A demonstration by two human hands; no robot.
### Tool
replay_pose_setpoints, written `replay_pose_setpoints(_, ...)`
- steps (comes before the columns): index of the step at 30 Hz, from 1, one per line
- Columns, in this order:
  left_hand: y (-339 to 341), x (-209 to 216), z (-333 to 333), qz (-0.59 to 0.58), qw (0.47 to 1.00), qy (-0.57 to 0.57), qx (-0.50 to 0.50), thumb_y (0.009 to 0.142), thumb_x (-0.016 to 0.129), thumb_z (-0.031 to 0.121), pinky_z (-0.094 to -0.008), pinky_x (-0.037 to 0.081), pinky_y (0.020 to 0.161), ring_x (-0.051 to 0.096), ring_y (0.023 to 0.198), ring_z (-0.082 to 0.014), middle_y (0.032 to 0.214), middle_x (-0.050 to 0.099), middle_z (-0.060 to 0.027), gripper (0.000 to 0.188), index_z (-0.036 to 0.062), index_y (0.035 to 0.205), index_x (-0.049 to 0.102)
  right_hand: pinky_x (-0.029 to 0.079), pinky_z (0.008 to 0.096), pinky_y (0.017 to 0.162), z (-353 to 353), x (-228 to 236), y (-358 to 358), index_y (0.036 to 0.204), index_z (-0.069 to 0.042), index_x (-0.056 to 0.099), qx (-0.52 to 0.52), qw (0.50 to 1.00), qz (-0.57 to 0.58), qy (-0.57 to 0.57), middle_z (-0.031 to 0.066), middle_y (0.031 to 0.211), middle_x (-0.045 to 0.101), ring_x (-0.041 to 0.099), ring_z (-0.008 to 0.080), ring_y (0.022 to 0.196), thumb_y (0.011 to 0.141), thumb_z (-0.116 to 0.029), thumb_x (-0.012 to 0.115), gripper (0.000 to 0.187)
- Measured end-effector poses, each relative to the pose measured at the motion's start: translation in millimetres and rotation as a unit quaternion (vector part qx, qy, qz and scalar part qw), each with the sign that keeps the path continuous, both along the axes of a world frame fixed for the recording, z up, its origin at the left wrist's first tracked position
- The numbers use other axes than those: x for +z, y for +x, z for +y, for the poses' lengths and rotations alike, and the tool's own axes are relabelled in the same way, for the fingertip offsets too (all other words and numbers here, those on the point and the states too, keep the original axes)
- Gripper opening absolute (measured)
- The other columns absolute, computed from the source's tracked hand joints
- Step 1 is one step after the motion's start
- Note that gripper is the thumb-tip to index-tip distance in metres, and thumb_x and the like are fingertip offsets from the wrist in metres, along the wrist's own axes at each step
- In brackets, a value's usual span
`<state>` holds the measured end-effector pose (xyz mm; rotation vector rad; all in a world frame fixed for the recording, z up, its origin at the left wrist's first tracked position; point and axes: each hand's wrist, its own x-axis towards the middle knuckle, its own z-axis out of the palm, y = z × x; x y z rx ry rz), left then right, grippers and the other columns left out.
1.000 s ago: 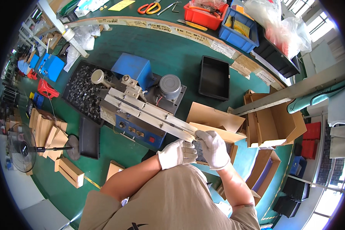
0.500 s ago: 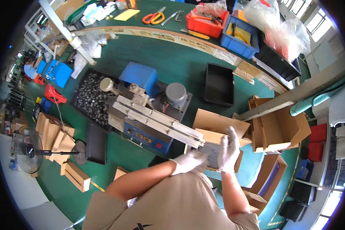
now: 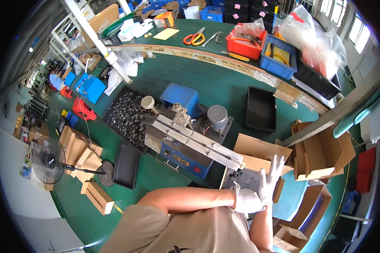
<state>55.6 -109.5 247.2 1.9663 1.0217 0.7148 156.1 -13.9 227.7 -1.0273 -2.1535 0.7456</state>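
Both my hands wear white gloves. My left hand (image 3: 246,200) reaches across to my right wrist, its fingers closed on the cuff of the right glove. My right hand (image 3: 271,180) is raised with fingers spread and nothing in it. Just left of it lies a tray of small dark parts in rows (image 3: 245,178), partly hidden by my left hand. Above the tray ends a long double metal rail (image 3: 198,141), part of a bench machine with a blue control box (image 3: 183,161). An open cardboard box (image 3: 257,147) stands behind the tray.
A black tray heaped with small dark parts (image 3: 128,114) sits left of the machine. Another black tray (image 3: 261,109) lies behind the rail. Cardboard boxes (image 3: 321,152) and a slanted metal post (image 3: 316,123) stand at right. A fan (image 3: 50,160) is at far left.
My left hand has moved right, from the edge of the parts tray to my right glove's cuff. My right hand's fingers have spread. The whole view has shifted, with the bench lower and further right.
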Motion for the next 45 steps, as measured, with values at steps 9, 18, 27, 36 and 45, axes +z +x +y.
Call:
replay_pose_setpoints(9, -4, 45, 57, -0.586, 0.774, -0.234, 0.056, 0.106, 0.036, 0.052, -0.0437, 0.038, 0.109, 0.052, 0.128, -0.0262, 0.140, 0.053, -0.0130, 0.058, 0.0078, 0.144, 0.044, 0.050, 0.0373, 0.094, -51, 14, 54, 0.122, -0.001, 0.063, 0.200, 0.826, 0.239, -0.470, 0.0098, 0.113, 0.069, 0.064, 0.0211, 0.101, 0.097, -0.021, 0.067, 0.033)
replay_pose_setpoints(18, 1, 60, 43, -0.662, 0.651, -0.306, 0.211, 0.099, 0.027, 0.070, -0.0552, 0.029, 0.119, 0.041, 0.142, -0.0373, 0.151, 0.046, -0.0192, 0.082, 0.0102, 0.153, 0.039, 0.050, 0.0437, 0.064, -99, 6, 24, 0.098, -0.003, 0.063, 0.199, 0.923, 0.201, -0.261, 0.0159, 0.076, 0.064, 0.064, 0.0362, 0.070, 0.104, -0.033, 0.053, 0.032)
replay_pose_setpoints(27, -5, 0, -21, -0.110, 0.857, -0.235, 0.445, 0.099, 0.065, 0.016, -0.0303, 0.055, 0.070, 0.070, 0.081, -0.0166, 0.091, 0.073, -0.0098, 0.019, -0.0016, 0.104, 0.068, 0.052, 0.0478, 0.076, -92, -41, 45, 0.097, -0.003, 0.066, 0.229, 0.940, -0.020, -0.252, 0.0219, 0.091, 0.066, 0.064, 0.0425, 0.088, 0.096, -0.027, 0.059, 0.025)
replay_pose_setpoints(36, -42, -140, -4, 0.308, 0.895, -0.104, 0.306, 0.091, 0.067, 0.021, -0.0445, 0.049, 0.100, 0.058, 0.120, -0.0353, 0.134, 0.057, -0.0190, 0.042, 0.0040, 0.129, 0.056, 0.053, 0.0472, 0.075, -101, -100, 108, 0.090, 0.000, 0.070, -0.003, 0.946, -0.059, -0.318, 0.0245, 0.088, 0.067, 0.066, 0.0426, 0.083, 0.095, -0.024, 0.062, 0.026)
replay_pose_setpoints(45, -45, -169, 56, 0.410, 0.840, -0.293, 0.203, 0.082, 0.077, 0.039, -0.0451, 0.044, 0.107, 0.052, 0.127, -0.0380, 0.134, 0.055, -0.0217, 0.070, -0.0006, 0.134, 0.053, 0.053, 0.0459, 0.075, -117, -99, 120, 0.097, 0.000, 0.071, -0.057, 0.928, -0.048, -0.365, 0.0206, 0.088, 0.067, 0.066, 0.0402, 0.083, 0.094, -0.021, 0.064, 0.022)
